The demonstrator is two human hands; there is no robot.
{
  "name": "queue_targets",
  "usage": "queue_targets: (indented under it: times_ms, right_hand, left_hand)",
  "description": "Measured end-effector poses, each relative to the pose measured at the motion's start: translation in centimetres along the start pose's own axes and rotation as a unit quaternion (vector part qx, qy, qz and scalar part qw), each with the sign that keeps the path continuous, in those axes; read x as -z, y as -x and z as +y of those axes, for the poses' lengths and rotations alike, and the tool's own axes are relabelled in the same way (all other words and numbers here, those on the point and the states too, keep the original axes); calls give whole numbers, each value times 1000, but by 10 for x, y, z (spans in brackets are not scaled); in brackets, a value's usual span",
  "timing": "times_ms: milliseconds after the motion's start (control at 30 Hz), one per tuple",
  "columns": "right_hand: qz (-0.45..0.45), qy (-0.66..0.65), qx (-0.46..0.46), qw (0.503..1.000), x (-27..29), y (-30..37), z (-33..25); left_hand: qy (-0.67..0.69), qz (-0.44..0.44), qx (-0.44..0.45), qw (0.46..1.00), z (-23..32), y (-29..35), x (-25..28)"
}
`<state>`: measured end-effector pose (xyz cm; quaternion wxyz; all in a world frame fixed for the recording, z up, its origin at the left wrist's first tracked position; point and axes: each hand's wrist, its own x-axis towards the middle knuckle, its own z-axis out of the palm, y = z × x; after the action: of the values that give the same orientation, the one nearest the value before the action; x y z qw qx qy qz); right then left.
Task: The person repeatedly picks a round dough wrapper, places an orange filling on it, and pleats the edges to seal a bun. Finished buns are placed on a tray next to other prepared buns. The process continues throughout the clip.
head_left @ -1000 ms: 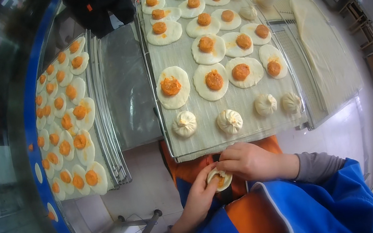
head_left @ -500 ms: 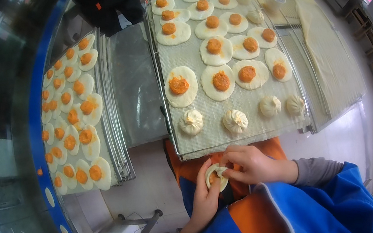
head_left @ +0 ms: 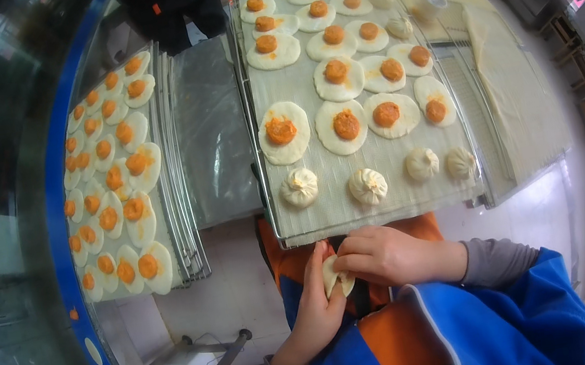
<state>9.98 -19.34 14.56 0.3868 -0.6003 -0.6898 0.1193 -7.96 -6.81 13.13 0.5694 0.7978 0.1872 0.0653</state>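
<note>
Between my hands, just below the front edge of the tray, is a partly gathered bun (head_left: pixel 333 278) of white dough. My left hand (head_left: pixel 317 298) cups it from the left side. The fingers of my right hand (head_left: pixel 380 254) pinch its dough edge from the right and cover part of it. On the mesh-lined tray (head_left: pixel 398 211) ahead lie several flat dough rounds with orange filling, such as a filled round (head_left: pixel 303 151) at the near left. A row of pleated closed buns (head_left: pixel 368 187) sits along the tray's near edge, and more closed buns stand at its far right corner.
At the left, a second tray (head_left: pixel 181 267) bears several filled rounds beside a blue-edged conveyor (head_left: pixel 88 325) carrying more. A grey metal surface (head_left: pixel 212 142) lies between the trays. Mesh sheets (head_left: pixel 519 106) and a clear cup (head_left: pixel 432 2) are at right. Another person (head_left: pixel 174 5) stands at the far side.
The dough's opening has narrowed, and less orange filling shows. My right fingers have shifted slightly left and closer over the bun. Pieces on the conveyor have moved along.
</note>
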Motion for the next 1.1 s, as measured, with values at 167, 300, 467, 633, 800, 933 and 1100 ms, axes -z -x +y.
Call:
queue_targets:
  times_ms: [167,300,467,633,800,933,1100]
  right_hand:
    - [-3,11,42,999,0,2,-2]
    - [15,3,16,1000,-3,0,-2]
    - [34,-10,-1,999,-3,-6,-1]
    - [20,-16,16,1000,5,-7,0]
    - [-7,49,47,998,10,-10,2]
    - [-8,7,15,1000,12,-9,3]
    - [-10,32,22,999,16,-8,4]
  left_hand:
    - [-44,-31,-4,999,-5,2,1]
    - [134,6,53,990,-4,3,-1]
    - [116,20,38,992,1,-3,-5]
    - [225,62,74,969,-2,-8,-15]
    - [361,29,183,914,-7,-18,-15]
    - [384,39,195,902,-3,-15,-17]
    - [363,-17,134,922,-8,-15,-18]
